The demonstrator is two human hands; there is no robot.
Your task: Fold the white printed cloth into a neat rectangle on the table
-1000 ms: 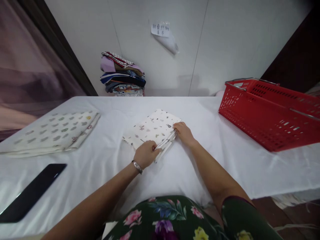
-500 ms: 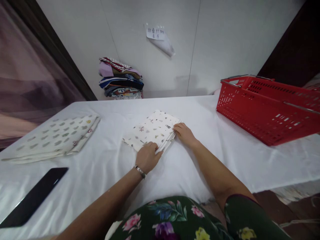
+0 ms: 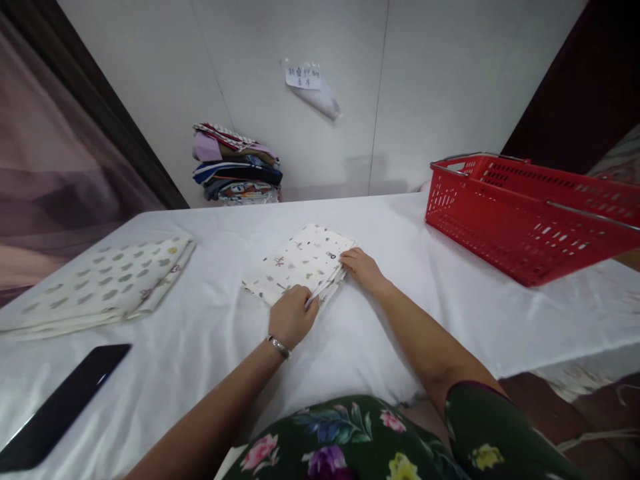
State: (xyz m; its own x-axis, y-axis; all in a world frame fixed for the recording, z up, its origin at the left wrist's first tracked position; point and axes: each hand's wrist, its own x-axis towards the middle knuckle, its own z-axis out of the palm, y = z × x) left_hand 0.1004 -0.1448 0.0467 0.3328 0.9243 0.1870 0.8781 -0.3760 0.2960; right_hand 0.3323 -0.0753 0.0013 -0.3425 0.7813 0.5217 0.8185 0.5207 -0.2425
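Note:
A folded white cloth [image 3: 300, 261] with a small scattered print lies in the middle of the table, its layered edge facing me on the right. My left hand [image 3: 293, 313] is closed on that near edge, thumb and fingers pinching a layer that stands slightly apart from those below. At the cloth's right corner, my right hand [image 3: 361, 268] has its fingers bent over the edge in a pinch; its thumb is mostly hidden. A second folded cloth [image 3: 110, 283], cream with rows of grey-green spots, lies flat to the left.
A red perforated basket [image 3: 520, 220] with metal handles stands at the right. A dark flat slab [image 3: 63, 407] lies at the near left. Several folded fabrics are stacked in a pile [image 3: 237, 163] against the wall behind the white-covered table [image 3: 395, 220].
My left thumb and fingers have closed on the near edge, and the layers there have parted a little. My right hand stays at the corner. The whole view has shifted slightly.

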